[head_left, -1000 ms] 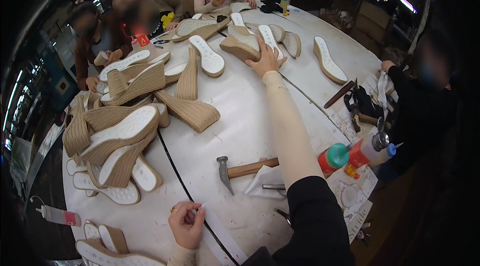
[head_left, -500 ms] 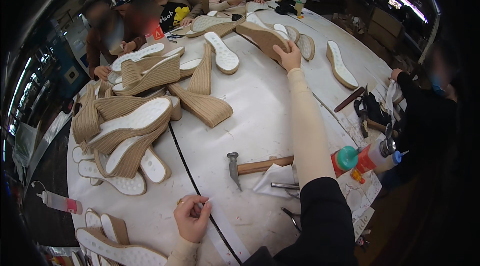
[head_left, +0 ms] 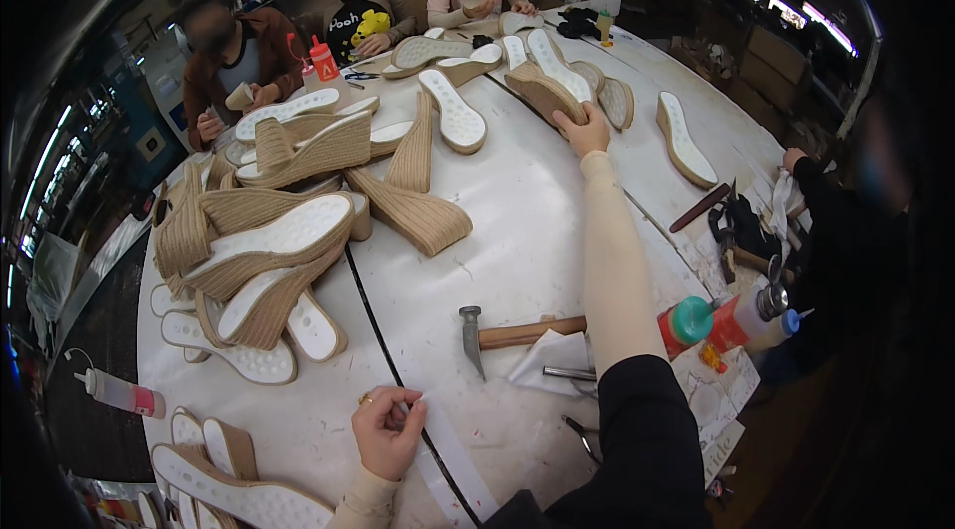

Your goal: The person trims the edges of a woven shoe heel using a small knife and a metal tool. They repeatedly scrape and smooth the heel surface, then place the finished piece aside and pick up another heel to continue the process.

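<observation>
My right hand (head_left: 585,130) reaches far across the table and grips the near end of a wedge shoe sole (head_left: 542,96). The sole's white dotted top and tan side both show, and it lies among other soles at the far side. Close to me, my left hand (head_left: 389,431) hovers at the dark table seam with fingers curled and thumb against them. Whether anything small is in that pinch cannot be made out. A hammer (head_left: 527,333) with a wooden handle lies between my two arms.
Rope-textured wedge soles (head_left: 274,230) are piled on the left, with more at the near left (head_left: 234,489). Glue bottles (head_left: 686,322) stand right of my forearm. A single sole (head_left: 684,141) lies far right. Several people sit around the white table (head_left: 517,220).
The sole in my right hand has turned and come down, so its white top now faces up. The view has shifted slightly; my left hand keeps its curled pose.
</observation>
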Demonstrator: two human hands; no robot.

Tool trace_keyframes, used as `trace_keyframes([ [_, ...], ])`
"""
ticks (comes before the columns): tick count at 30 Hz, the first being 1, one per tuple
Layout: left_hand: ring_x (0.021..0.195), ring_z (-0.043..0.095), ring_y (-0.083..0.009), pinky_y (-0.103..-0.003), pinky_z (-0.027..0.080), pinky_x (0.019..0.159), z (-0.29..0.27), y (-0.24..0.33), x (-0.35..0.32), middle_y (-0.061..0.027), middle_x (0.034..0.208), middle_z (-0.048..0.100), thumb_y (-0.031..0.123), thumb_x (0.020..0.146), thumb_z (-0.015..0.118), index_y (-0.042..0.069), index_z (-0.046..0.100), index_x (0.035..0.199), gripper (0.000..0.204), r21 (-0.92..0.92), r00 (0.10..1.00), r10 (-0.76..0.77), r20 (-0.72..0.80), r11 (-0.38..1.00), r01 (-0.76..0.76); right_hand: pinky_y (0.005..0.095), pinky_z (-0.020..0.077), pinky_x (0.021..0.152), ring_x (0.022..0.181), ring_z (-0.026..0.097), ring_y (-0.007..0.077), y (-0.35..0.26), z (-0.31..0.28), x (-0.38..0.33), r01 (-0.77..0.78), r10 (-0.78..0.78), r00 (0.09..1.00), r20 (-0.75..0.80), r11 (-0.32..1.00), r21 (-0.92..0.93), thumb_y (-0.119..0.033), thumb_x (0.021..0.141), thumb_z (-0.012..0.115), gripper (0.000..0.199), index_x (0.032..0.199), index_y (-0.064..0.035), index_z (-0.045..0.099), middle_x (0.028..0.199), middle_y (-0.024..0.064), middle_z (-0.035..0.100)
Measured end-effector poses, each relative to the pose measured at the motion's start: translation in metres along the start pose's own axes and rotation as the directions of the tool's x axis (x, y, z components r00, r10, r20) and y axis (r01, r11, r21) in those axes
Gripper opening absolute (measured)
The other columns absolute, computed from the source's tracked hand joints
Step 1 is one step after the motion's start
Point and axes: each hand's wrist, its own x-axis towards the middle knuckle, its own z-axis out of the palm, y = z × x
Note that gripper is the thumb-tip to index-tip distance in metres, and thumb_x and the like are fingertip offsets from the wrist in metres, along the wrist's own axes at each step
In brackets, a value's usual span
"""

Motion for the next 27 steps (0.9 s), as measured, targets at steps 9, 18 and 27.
trace_keyframes([
  [9,0.052,0.043,-0.0084,-0.024,0.037,0.050,0.003,0.000,0.007,-0.0032,0.069,0.059,0.005,0.074,0.073,0.002,0.068,0.081,0.009,0.017,0.999,0.016,-0.051,1.000,-0.015,0.0457,0.0470,0.087,0.082,0.064,0.0375,-0.001,0.049,-0.010,0.218,-0.297,0.942,-0.157,0.897,-0.385,-0.043,0.063,0.083,0.053,0.099,-0.0055,0.070,0.086,0.0177,0.070],
  [18,0.064,0.061,-0.0221,-0.035,0.049,0.061,0.006,-0.005,0.006,-0.0059,0.075,0.066,0.017,0.080,0.067,0.009,0.068,0.083,0.009,0.046,0.997,-0.011,-0.070,0.999,0.014,0.0423,0.0514,0.075,0.080,0.066,0.0342,-0.016,0.009,-0.021,0.101,-0.153,0.963,-0.223,0.968,-0.230,-0.035,0.061,0.085,0.053,0.096,0.0011,0.069,0.089,0.0183,0.071],
  [27,0.076,0.065,-0.0253,-0.037,0.052,0.070,0.014,-0.018,0.008,-0.0077,0.078,0.068,0.017,0.080,0.065,0.007,0.069,0.082,0.011,-0.010,0.999,-0.005,-0.052,1.000,0.004,0.0423,0.0506,0.080,0.085,0.066,0.0345,-0.102,-0.055,-0.056,0.209,-0.244,0.968,-0.060,0.915,-0.346,-0.033,0.064,0.082,0.045,0.092,0.0005,0.068,0.090,0.0155,0.071],
])
